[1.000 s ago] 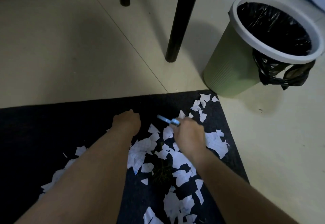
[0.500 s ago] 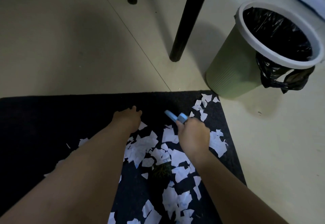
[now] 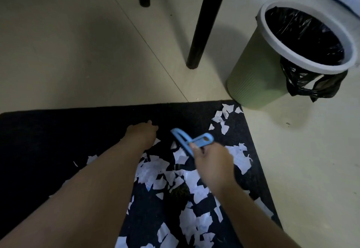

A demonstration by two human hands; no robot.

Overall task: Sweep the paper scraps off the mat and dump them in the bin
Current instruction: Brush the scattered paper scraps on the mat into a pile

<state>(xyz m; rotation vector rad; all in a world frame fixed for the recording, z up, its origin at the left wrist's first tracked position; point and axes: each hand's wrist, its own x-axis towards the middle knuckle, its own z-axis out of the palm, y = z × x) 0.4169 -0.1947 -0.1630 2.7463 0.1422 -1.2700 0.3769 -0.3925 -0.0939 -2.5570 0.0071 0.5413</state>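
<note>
Paper scraps (image 3: 155,171) litter the mat (image 3: 58,140); bin (image 3: 259,84) at 2 o'clock. Right hand (image 3: 213,163) grips a blue brush (image 3: 191,141); left hand (image 3: 142,133) rests flat, fingers relaxed. Risk: brisk strokes scatter scraps onto the floor (image 3: 78,53).

A pale tiled floor (image 3: 68,57) carries a dark mat (image 3: 48,134) along its near edge. A green bin (image 3: 259,76) with a black liner stands just beside the mat's far right corner. Two black furniture legs (image 3: 202,24) stand on the floor farther back.
</note>
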